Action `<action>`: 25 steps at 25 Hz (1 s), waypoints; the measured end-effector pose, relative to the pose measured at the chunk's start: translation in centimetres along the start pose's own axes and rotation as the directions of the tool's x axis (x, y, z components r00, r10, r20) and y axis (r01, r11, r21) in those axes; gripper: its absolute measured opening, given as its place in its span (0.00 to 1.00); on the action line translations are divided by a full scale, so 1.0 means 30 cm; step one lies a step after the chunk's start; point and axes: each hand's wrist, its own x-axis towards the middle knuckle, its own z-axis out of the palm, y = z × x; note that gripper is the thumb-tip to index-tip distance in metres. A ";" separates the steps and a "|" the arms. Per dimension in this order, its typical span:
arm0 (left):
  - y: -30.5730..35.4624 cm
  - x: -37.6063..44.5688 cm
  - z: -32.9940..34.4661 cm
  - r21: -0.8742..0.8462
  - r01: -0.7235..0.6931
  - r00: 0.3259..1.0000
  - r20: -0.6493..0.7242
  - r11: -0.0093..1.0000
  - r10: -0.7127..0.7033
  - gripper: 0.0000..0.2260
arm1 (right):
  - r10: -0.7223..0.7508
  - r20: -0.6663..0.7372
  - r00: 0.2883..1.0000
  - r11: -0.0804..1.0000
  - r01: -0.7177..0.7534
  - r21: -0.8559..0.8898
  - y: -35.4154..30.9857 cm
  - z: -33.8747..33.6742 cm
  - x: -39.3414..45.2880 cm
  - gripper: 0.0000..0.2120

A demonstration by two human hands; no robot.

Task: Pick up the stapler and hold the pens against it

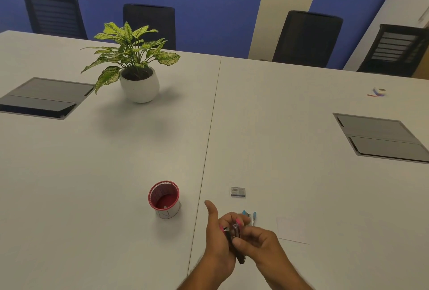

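Low in the view, my left hand (pixel 217 241) and my right hand (pixel 257 242) meet over a small dark stapler (pixel 235 243) with pink parts. The left hand grips the stapler from the left with its thumb sticking up. The right hand pinches its top from the right. Just beyond the hands lie a strip of staples and some blue-tipped bits (pixel 250 217) on the white table (pixel 290 185). A small grey staple box (pixel 238 191) lies farther out. A sheet of white paper (pixel 292 229) lies to the right of the hands.
A red mesh cup (pixel 164 198) stands left of the hands. A potted plant (pixel 137 76) sits farther back on the left. Two grey cable hatches (pixel 44 97) (pixel 380 136) are set into the table. Coloured scraps (pixel 377 92) lie far right. Black chairs (pixel 306 39) line the far edge.
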 end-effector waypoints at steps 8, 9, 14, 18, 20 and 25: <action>-0.001 0.004 -0.008 -0.005 0.041 0.999 -0.028 0.999 -0.041 0.39 | -0.020 -0.014 1.000 0.998 0.020 -0.055 0.023 0.034 -0.006 0.11; -0.002 0.005 -0.008 -0.005 0.045 0.998 -0.040 0.999 -0.046 0.39 | -0.018 -0.022 1.000 0.998 0.017 -0.060 0.025 0.036 -0.006 0.12; -0.006 0.018 -0.001 0.021 0.051 0.996 -0.074 0.998 -0.050 0.39 | -0.018 -0.054 0.998 0.999 0.016 -0.041 0.030 0.033 -0.001 0.14; 0.002 0.025 0.010 0.022 0.050 0.996 -0.080 0.999 -0.048 0.39 | -0.028 -0.070 0.997 0.999 0.026 -0.030 0.039 0.030 0.012 0.10; 0.005 0.026 0.013 0.018 0.053 0.995 -0.088 0.998 -0.052 0.39 | -0.025 -0.075 0.997 1.000 0.023 -0.021 0.043 0.030 0.015 0.10; 0.004 0.022 0.010 0.017 0.061 0.992 -0.114 0.998 -0.059 0.38 | -0.014 -0.073 0.997 1.000 0.012 -0.024 0.048 0.033 0.019 0.14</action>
